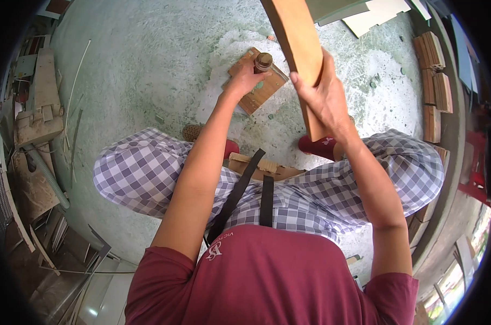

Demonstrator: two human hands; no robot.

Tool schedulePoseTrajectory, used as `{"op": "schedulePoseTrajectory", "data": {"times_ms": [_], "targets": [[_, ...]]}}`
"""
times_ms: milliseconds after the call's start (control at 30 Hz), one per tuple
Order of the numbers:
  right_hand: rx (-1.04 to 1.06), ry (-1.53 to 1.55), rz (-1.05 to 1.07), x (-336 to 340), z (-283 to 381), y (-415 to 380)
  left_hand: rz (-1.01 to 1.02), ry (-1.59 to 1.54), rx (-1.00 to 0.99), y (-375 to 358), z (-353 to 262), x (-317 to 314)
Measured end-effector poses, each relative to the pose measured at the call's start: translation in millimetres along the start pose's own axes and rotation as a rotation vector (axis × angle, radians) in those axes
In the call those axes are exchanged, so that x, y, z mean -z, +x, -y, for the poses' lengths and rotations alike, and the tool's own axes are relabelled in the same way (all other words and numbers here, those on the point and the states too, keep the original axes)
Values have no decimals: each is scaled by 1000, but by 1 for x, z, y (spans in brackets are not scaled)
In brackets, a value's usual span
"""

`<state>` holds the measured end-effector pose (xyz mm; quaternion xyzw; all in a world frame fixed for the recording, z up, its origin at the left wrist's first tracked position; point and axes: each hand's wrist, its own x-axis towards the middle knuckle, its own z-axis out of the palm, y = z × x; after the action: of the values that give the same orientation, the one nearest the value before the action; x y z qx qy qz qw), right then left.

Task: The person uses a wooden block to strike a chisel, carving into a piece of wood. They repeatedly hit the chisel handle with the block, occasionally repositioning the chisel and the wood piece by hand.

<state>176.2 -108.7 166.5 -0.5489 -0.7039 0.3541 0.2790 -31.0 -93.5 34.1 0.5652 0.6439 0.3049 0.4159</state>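
My right hand (329, 103) is closed around a long, smooth wooden piece (297, 40), light brown and slightly curved. It is raised at a slant, its upper end running out of the top of the view. To the left, my left hand (244, 80) has its fingers wrapped round a small jar (263, 60) with a round, brownish top. Beneath the jar lies a flat wooden board (261, 100) on the floor, with a small green spot on its surface. The fingers partly hide the jar's side.
I sit low, knees spread, over a stained concrete floor (142, 81). Wood blocks (432, 89) line the right wall. On the left are scrap boards (45, 81) and a ribbed hose (47, 176). Pale panels (372, 19) lie at the top right.
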Motion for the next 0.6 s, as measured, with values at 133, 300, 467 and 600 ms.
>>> {"op": "schedulePoseTrajectory", "data": {"times_ms": [133,300,467,600], "targets": [[-82,-74,207,-21,-34,-4,16,45,-23,4,-1,-3],[-20,-36,147,-3,-3,-1,-15,-57,-60,-1,-5,-6],[-23,-189,223,-21,-28,-4,6,44,-35,-7,-23,-5],[-40,-198,227,-13,-20,3,-26,27,-89,-4,-16,-7]]}}
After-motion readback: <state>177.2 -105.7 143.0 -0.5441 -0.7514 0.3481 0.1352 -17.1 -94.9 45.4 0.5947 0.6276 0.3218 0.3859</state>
